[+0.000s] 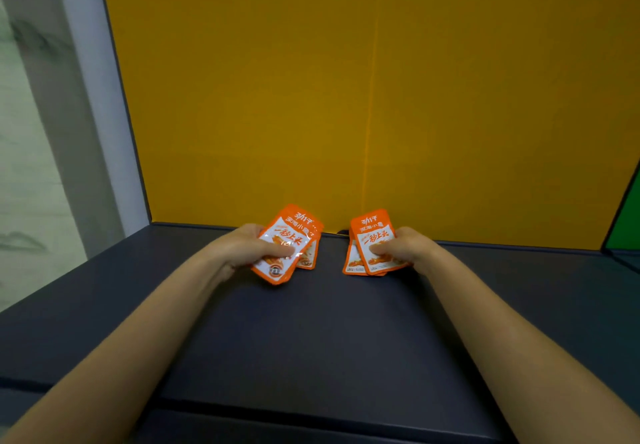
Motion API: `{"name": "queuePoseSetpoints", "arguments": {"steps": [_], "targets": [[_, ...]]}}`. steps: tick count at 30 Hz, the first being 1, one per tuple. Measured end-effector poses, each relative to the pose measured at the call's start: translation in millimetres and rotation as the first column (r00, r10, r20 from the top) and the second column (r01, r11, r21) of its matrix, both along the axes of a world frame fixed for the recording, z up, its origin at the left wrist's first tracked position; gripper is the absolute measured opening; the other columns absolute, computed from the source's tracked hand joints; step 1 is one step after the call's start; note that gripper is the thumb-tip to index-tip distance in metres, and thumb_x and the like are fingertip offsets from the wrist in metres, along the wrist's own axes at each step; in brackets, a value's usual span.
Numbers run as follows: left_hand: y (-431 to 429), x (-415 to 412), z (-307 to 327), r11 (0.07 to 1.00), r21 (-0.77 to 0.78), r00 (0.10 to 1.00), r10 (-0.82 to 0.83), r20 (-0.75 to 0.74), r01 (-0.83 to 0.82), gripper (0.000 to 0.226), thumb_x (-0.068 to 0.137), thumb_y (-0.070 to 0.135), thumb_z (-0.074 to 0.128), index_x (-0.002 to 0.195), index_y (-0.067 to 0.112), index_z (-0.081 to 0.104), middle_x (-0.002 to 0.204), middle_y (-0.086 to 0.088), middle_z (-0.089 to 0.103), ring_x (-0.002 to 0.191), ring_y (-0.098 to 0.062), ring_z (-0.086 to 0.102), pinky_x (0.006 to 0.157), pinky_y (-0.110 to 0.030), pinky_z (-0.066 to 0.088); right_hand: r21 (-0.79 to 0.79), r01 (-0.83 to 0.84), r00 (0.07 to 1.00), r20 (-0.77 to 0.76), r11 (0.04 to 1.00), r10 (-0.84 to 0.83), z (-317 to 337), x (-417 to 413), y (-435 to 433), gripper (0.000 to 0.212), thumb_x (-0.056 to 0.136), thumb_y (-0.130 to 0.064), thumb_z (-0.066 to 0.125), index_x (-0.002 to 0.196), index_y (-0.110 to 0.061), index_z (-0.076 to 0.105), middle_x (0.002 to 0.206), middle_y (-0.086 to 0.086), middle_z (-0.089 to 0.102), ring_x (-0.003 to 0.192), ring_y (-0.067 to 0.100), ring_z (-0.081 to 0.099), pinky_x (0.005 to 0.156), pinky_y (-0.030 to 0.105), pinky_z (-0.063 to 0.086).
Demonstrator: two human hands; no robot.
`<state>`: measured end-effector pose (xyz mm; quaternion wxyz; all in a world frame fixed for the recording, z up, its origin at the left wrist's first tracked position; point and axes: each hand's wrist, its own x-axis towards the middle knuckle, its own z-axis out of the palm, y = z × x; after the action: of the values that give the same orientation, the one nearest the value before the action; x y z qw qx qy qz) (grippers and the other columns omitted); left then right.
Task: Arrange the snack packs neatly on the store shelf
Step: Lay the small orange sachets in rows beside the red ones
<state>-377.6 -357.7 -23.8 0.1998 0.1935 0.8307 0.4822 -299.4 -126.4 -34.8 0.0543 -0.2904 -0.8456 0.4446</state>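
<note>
Both arms reach forward over a dark grey shelf (pixel 311 332). My left hand (pixel 249 246) grips a small fanned stack of orange-and-white snack packs (pixel 291 235), thumb pressed on the top pack. My right hand (pixel 401 246) holds a second small stack of the same snack packs (pixel 372 235), thumb on its front. Both stacks stand tilted near the back of the shelf, their lower edges at or just above the surface. About a pack's width of bare shelf separates the two stacks.
An orange back panel (pixel 346 97) rises behind the shelf, with a vertical seam right of centre. A pale wall and grey post (pixel 79 97) border the left side. A green panel (pixel 627 222) shows at the far right.
</note>
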Motion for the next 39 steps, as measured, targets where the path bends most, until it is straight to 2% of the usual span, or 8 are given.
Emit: {"name": "queuePoseSetpoints", "arguments": {"steps": [5,8,10,16,21,28,34,39], "targets": [[38.2,-18.7,-20.1,0.982,0.068,0.984,0.179,-0.015,-0.178,0.033,0.080,0.016,0.072,0.107,0.003,0.059,0.103,-0.012,0.064,0.083,-0.022,0.063,0.076,-0.033,0.052,-0.043,0.000,0.998,-0.056,0.999,-0.003,-5.3,17.1,3.8,0.032,0.090,-0.013,0.060,0.119,-0.003,0.057,0.126,0.014,0.061,0.110,0.026,0.060,0.079,0.027,0.043],[49.0,-29.9,-30.4,0.936,-0.201,0.945,0.247,-0.216,-0.290,0.057,0.074,0.041,0.073,0.118,0.009,0.055,0.130,-0.016,0.052,0.121,-0.032,0.046,0.103,-0.042,0.039,-0.067,0.006,0.996,-0.086,0.998,-0.011,-7.7,23.0,2.9,0.031,0.090,-0.014,0.060,0.119,-0.005,0.057,0.125,0.013,0.061,0.112,0.025,0.060,0.080,0.027,0.043],[51.6,-34.1,-30.3,0.914,-0.265,0.936,0.242,-0.257,-0.309,0.068,0.074,0.044,0.072,0.126,0.006,0.049,0.136,-0.017,0.046,0.128,-0.033,0.038,0.106,-0.042,0.035,-0.085,0.013,0.994,-0.107,0.996,-0.022,-8.8,25.2,1.9,0.030,0.090,-0.014,0.059,0.119,-0.006,0.057,0.125,0.012,0.062,0.111,0.024,0.061,0.080,0.027,0.043],[49.2,-34.4,-19.7,0.977,-0.088,0.981,0.190,-0.047,-0.194,0.029,0.070,0.009,0.079,0.085,0.003,0.055,0.116,-0.020,0.063,0.087,-0.027,0.060,0.075,-0.035,0.047,-0.109,0.022,0.987,-0.155,0.994,-0.039,-11.2,28.1,-3.9,0.030,0.090,-0.014,0.059,0.120,-0.009,0.056,0.126,0.011,0.061,0.112,0.024,0.061,0.084,0.030,0.045],[45.5,-30.4,-13.4,0.991,-0.062,0.993,0.120,-0.010,-0.120,0.058,0.072,0.008,0.077,0.122,-0.001,0.048,0.120,-0.020,0.061,0.083,-0.024,0.059,0.075,-0.034,0.047,-0.141,0.044,0.982,-0.175,0.989,-0.068,-7.8,37.2,-7.4,0.029,0.090,-0.016,0.060,0.119,-0.012,0.055,0.125,0.009,0.062,0.110,0.023,0.062,0.084,0.031,0.047],[47.3,-11.7,-8.9,0.992,0.127,0.999,0.005,0.044,-0.010,0.015,0.079,0.001,0.069,0.084,0.009,0.057,0.105,-0.019,0.067,0.058,-0.018,0.065,0.056,-0.028,0.054,-0.227,0.118,0.933,-0.307,0.967,-0.186,1.4,80.9,-4.1,0.033,0.090,-0.016,0.059,0.123,-0.013,0.051,0.126,0.008,0.060,0.110,0.022,0.061,0.084,0.032,0.046],[96.3,64.4,7.7,0.920,0.377,0.973,-0.175,0.154,0.106,0.011,0.084,0.008,0.063,0.094,0.010,0.060,0.069,-0.001,0.072,0.057,-0.012,0.069,0.048,-0.021,0.055,-0.256,0.151,0.882,-0.402,0.955,-0.247,9.0,152.1,26.7,0.030,0.090,-0.019,0.059,0.119,-0.017,0.050,0.123,0.006,0.062,0.103,0.019,0.062,0.091,0.036,0.048],[166.3,148.6,8.1,0.885,0.429,0.941,-0.283,0.188,0.180,0.007,0.085,0.011,0.063,0.090,0.012,0.059,0.082,-0.005,0.069,0.058,-0.010,0.068,0.047,-0.019,0.054,-0.252,0.170,0.853,-0.447,0.953,-0.270,17.4,233.0,69.5,0.022,0.090,-0.016,0.059,0.111,-0.017,0.054,0.112,0.003,0.066,0.090,0.015,0.064,0.088,0.033,0.050]]}}
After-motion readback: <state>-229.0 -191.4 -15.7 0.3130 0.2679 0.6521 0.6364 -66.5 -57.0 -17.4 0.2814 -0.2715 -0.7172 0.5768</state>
